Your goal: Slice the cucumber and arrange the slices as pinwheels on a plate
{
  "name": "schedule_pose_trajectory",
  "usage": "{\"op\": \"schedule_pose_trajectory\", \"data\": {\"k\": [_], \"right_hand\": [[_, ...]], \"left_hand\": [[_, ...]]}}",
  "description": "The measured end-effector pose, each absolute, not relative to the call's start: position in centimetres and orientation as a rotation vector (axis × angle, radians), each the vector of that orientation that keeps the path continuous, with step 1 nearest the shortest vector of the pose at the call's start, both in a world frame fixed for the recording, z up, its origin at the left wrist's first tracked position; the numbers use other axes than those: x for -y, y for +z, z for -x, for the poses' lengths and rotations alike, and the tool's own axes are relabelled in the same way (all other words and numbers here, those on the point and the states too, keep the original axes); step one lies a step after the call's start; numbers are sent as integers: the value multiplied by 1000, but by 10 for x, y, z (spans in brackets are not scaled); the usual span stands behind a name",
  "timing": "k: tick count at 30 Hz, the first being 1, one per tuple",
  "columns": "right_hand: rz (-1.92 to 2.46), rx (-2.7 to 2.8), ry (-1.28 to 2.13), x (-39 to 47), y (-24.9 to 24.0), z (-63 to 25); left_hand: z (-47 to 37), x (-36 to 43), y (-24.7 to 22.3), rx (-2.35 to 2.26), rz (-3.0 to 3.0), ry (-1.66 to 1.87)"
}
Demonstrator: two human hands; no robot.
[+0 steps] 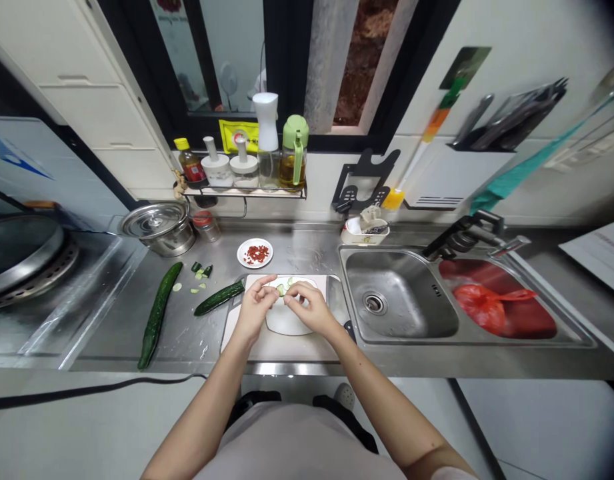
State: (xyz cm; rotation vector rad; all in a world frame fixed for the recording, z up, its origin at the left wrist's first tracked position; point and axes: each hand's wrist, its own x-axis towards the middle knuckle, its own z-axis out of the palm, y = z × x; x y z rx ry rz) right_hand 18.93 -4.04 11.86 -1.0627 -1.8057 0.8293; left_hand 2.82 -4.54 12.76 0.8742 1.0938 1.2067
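Note:
My left hand [259, 303] and my right hand [307, 305] meet over a white plate [287, 323] on the cutting board [301, 351]. A small pale green cucumber slice [281, 290] is pinched between the fingertips of both hands. Another slice [290, 282] lies near the plate's far side, just beyond my right fingers. Left of the board rests a shorter cucumber piece [219, 298], its right end close to the board's edge. A long whole cucumber [159, 313] lies further left, with several cut bits [201, 271] between the two.
A small plate of chopped red pieces [255, 253] sits behind the board. To the right is a sink [401, 293] with a red bag [481, 308] in its second basin. A lidded pot [159, 230] and a red-capped jar [207, 227] stand at the back left, near a bottle shelf [247, 193].

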Motion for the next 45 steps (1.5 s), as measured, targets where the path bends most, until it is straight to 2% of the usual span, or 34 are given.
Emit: {"op": "schedule_pose_trajectory", "data": {"k": [32, 39, 45], "right_hand": [[1130, 1409, 1364, 30, 98, -190], [1194, 1574, 1396, 17, 88, -223], [1288, 1622, 1402, 5, 59, -254]], "left_hand": [[-40, 41, 107, -1160, -913, 1243], [-51, 32, 84, -1081, -861, 1053], [-76, 22, 52, -1092, -837, 980]]}}
